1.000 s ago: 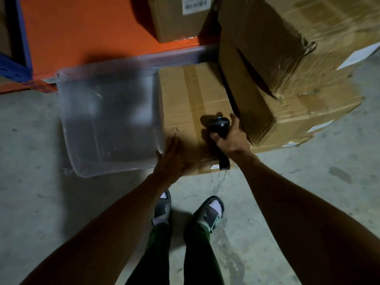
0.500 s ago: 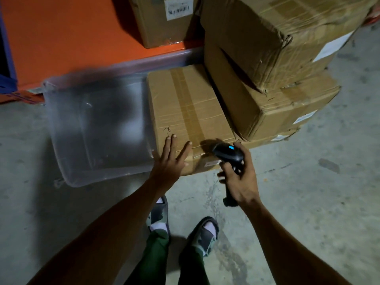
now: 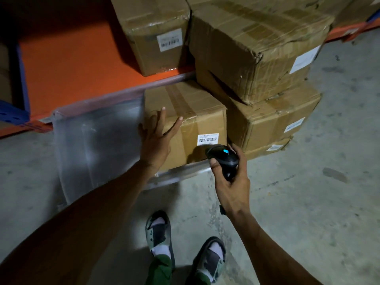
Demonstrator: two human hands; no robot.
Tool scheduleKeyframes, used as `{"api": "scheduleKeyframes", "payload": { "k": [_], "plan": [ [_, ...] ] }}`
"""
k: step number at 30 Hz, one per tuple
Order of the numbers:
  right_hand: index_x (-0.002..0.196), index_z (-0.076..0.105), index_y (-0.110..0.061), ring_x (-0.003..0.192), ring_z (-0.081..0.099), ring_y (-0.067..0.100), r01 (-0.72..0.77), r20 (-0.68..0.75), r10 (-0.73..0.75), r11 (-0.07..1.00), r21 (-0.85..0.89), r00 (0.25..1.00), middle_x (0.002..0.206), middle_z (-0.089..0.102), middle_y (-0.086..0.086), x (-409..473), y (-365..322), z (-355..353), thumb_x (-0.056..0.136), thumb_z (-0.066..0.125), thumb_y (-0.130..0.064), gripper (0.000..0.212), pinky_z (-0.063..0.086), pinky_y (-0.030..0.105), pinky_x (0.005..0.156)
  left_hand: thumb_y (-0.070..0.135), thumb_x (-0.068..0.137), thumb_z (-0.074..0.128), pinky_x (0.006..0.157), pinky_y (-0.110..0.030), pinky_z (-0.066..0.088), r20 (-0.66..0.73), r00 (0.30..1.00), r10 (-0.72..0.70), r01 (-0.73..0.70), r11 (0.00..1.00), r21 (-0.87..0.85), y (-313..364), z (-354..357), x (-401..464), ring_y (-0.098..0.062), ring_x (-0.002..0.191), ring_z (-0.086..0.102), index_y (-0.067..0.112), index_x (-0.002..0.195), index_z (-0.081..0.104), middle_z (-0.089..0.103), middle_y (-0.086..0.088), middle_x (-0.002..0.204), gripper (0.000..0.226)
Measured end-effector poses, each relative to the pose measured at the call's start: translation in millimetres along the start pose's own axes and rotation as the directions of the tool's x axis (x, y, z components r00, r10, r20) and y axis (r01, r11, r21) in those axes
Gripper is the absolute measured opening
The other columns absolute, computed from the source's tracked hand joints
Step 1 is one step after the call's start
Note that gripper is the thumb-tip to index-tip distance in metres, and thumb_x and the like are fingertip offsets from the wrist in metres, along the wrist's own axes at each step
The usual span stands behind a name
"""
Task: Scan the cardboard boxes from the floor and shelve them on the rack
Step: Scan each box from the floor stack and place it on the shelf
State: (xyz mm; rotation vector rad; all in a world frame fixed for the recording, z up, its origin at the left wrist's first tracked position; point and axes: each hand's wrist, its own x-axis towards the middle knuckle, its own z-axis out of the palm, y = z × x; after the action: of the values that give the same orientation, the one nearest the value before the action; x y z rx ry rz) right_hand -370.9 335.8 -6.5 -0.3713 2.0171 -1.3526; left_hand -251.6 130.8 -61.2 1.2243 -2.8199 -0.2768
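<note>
A dim grey concrete floor (image 3: 308, 202) is seen from the head camera, with an orange rack shelf (image 3: 78, 64) behind. A taped cardboard box (image 3: 185, 120) is set inside a clear plastic bin (image 3: 92, 145), its long axis running away from the viewer and its barcode label (image 3: 207, 139) faced forward. The left hand (image 3: 156, 138) is laid spread against the box. The right hand (image 3: 230, 177) is closed around a black scanner (image 3: 223, 156), aimed at the label.

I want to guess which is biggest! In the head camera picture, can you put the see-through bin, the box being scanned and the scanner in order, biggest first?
1. See-through bin, looks largest.
2. Box being scanned, though it sits inside the bin, partly hidden.
3. Scanner, smallest, even though nearer the camera.
</note>
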Motion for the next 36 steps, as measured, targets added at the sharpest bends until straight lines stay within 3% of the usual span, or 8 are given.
{"api": "scheduleKeyframes", "payload": {
  "k": [5,8,15,19,21,24,28,36],
  "plan": [
    [0.152,0.039,-0.040,0.127,0.059,0.011,0.036,0.040,-0.036,0.999,-0.005,0.999,0.139,0.059,-0.007,23,-13,14,0.091,0.077,-0.046,0.072,0.051,0.015,0.100,0.062,0.082,0.056,0.109,-0.076,0.013,-0.016,0.999,0.047,-0.046,0.998,0.042,-7,5,10,-0.042,0.146,0.021,0.041,0.155,0.025,0.013,-0.016,0.165,0.082],
    [0.144,0.040,-0.046,0.124,0.060,0.012,0.062,0.041,-0.061,0.998,-0.032,0.997,0.129,0.060,-0.015,28,-17,18,0.082,0.072,-0.065,0.073,0.051,0.035,0.108,0.090,0.064,0.051,0.107,-0.077,0.006,-0.016,0.999,0.033,-0.031,0.996,0.080,-8,14,12,-0.046,0.147,0.017,0.043,0.156,0.017,0.004,-0.014,0.167,0.109],
    [0.138,0.037,-0.057,0.115,0.064,0.010,0.124,0.039,-0.121,0.987,-0.102,0.992,0.113,0.059,-0.032,42,-26,19,0.078,0.068,-0.072,0.069,0.056,0.037,0.103,0.094,0.065,0.042,0.104,-0.080,0.008,-0.044,0.997,0.058,-0.053,0.991,0.120,-21,4,36,-0.050,0.146,0.018,0.039,0.159,0.009,0.005,-0.019,0.166,0.113],
    [0.133,0.036,-0.061,0.107,0.057,-0.023,0.144,0.010,-0.144,0.984,-0.104,0.990,0.109,0.054,-0.054,54,-42,20,0.079,0.068,-0.073,0.064,0.048,0.006,0.086,0.096,0.069,0.033,0.105,-0.077,0.010,-0.033,0.998,0.057,-0.052,0.991,0.126,-23,-7,53,-0.048,0.145,0.024,0.038,0.159,0.011,0.011,-0.019,0.165,0.109],
    [0.132,0.036,-0.060,0.103,0.051,-0.031,0.149,0.011,-0.148,0.984,-0.099,0.989,0.107,0.048,-0.061,60,-50,20,0.079,0.068,-0.072,0.063,0.045,0.003,0.080,0.096,0.069,0.033,0.105,-0.074,0.016,-0.024,0.998,0.061,-0.057,0.991,0.117,-25,-10,58,-0.046,0.142,0.029,0.037,0.158,0.015,0.020,-0.019,0.162,0.108],
    [0.133,0.037,-0.058,0.100,0.051,-0.031,0.150,0.008,-0.150,0.984,-0.095,0.989,0.104,0.048,-0.062,70,-58,22,0.079,0.068,-0.071,0.063,0.042,0.008,0.084,0.097,0.070,0.026,0.095,-0.058,0.030,-0.032,0.997,0.075,-0.070,0.989,0.131,-35,-13,65,-0.042,0.126,0.042,0.035,0.158,0.021,0.039,-0.020,0.147,0.107],
    [0.129,0.037,-0.062,0.100,0.051,-0.031,0.159,0.015,-0.158,0.979,-0.128,0.987,0.103,0.049,-0.061,81,-67,26,0.080,0.068,-0.070,0.058,0.040,0.008,0.086,0.099,0.068,0.027,0.086,-0.046,0.027,-0.029,0.996,0.082,-0.078,0.987,0.139,-48,-26,92,-0.036,0.111,0.044,0.038,0.158,0.018,0.043,-0.014,0.135,0.109],
    [0.130,0.037,-0.055,0.097,0.047,-0.038,0.203,0.032,-0.200,0.971,-0.126,0.979,0.102,0.045,-0.065,94,-89,41,0.082,0.068,-0.067,0.058,0.039,-0.008,0.071,0.101,0.066,0.028,0.081,-0.042,0.026,0.017,0.996,0.083,-0.084,0.986,0.146,-57,-37,105,-0.032,0.101,0.046,0.039,0.158,0.018,0.047,-0.010,0.127,0.111]
  ]
}}
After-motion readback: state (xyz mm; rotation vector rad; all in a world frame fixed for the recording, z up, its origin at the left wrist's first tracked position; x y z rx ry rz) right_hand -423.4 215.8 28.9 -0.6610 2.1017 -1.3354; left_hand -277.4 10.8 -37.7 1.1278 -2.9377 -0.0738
